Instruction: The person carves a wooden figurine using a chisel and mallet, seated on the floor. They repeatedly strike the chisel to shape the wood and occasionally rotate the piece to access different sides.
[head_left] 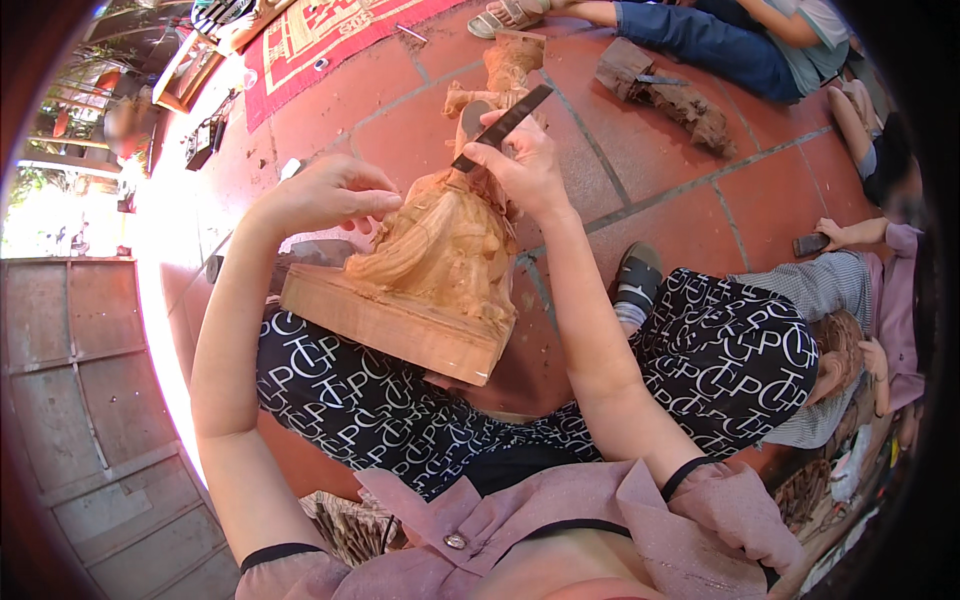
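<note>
A carved wooden figure [440,240] on a thick block base lies tilted across my lap, its narrow upper part pointing away from me. My right hand [522,165] is closed on a dark, flat, narrow bar [510,122], held slantwise over the upper part of the carving. Whether the bar is a file or a sanding strip I cannot make out. My left hand [335,195] is beside the left side of the carving, fingers apart and slightly bent, with nothing seen in it. Its fingertips are close to the wood; whether they touch is unclear.
Beyond the carving on the red tiled floor lies a rough piece of wood [668,95] with a tool on it. A red patterned mat [340,40] is at the far left. People sit at the far right and right; one holds a dark block [810,243].
</note>
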